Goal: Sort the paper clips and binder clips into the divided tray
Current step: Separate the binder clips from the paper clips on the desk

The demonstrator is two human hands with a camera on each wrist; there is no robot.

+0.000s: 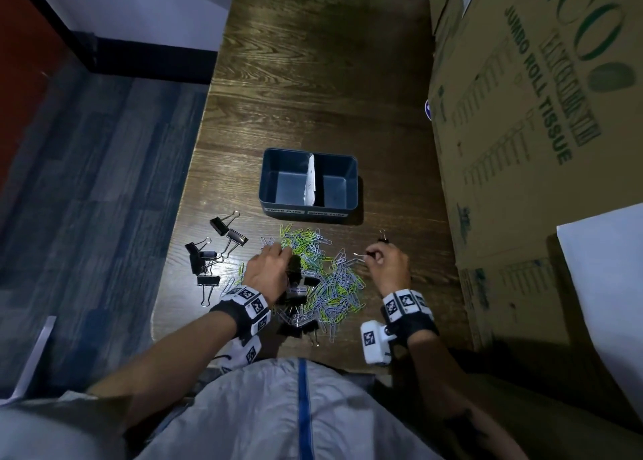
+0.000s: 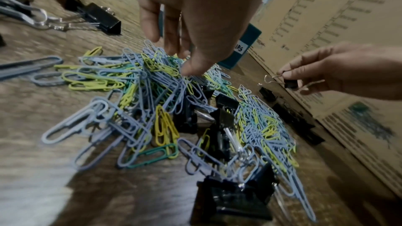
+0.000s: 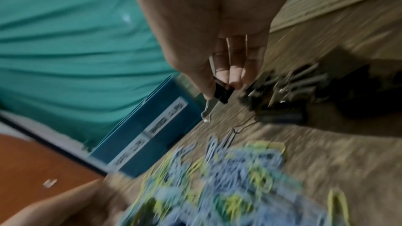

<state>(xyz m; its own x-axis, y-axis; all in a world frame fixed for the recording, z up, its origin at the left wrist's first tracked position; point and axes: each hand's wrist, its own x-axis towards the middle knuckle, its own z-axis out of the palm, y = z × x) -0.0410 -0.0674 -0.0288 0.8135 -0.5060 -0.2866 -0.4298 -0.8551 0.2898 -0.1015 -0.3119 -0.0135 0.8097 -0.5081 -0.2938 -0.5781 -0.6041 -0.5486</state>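
A dark blue divided tray stands mid-table with both compartments bare and a white divider. In front of it lies a mixed pile of blue, yellow and green paper clips with black binder clips among them. My left hand reaches down into the pile's far left part, thumb tip touching clips, fingers loosely spread. My right hand pinches a small black binder clip just above the table, right of the pile.
Several large black binder clips lie spread left of the pile near the table's left edge. One small binder clip sits beyond my right hand. Tall cardboard boxes wall off the right side.
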